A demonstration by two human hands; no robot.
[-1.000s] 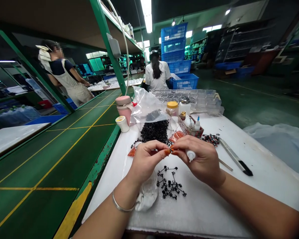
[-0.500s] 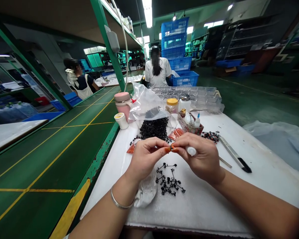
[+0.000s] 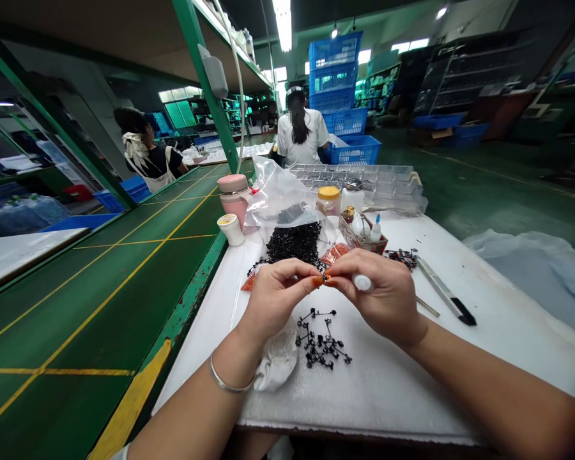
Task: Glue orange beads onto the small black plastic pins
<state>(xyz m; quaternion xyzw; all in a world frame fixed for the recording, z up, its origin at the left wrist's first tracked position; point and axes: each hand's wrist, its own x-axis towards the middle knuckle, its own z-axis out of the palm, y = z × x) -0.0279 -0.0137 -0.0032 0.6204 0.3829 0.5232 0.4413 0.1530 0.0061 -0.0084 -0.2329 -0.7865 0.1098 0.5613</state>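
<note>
My left hand (image 3: 274, 299) and my right hand (image 3: 386, 295) meet above the white tabletop, thumb and forefinger of each pinched together. Between the fingertips is a small dark part with a bit of orange (image 3: 325, 278), mostly hidden. Tucked in my right hand is also an object with a white rounded end (image 3: 362, 282); the fingers cover the rest of it. Below the hands lie several thin black plastic pieces (image 3: 322, 345), loosely scattered. A crumpled white cloth (image 3: 276, 363) rests beside my left wrist. Behind the hands is a heap of similar black pieces (image 3: 293, 243), partly under a clear plastic bag (image 3: 280, 195).
A bag of small orange parts (image 3: 335, 253) lies behind my right hand, near a box of small bottles (image 3: 364, 233). To the right are a utility knife (image 3: 445, 291) and black-and-orange pieces (image 3: 402, 258). A green conveyor belt (image 3: 105, 275) runs along the left. Two people sit farther back.
The whole view has shifted slightly, so the table and both hands sit a little higher and farther left. Both hands keep their pinch on the small dark part.
</note>
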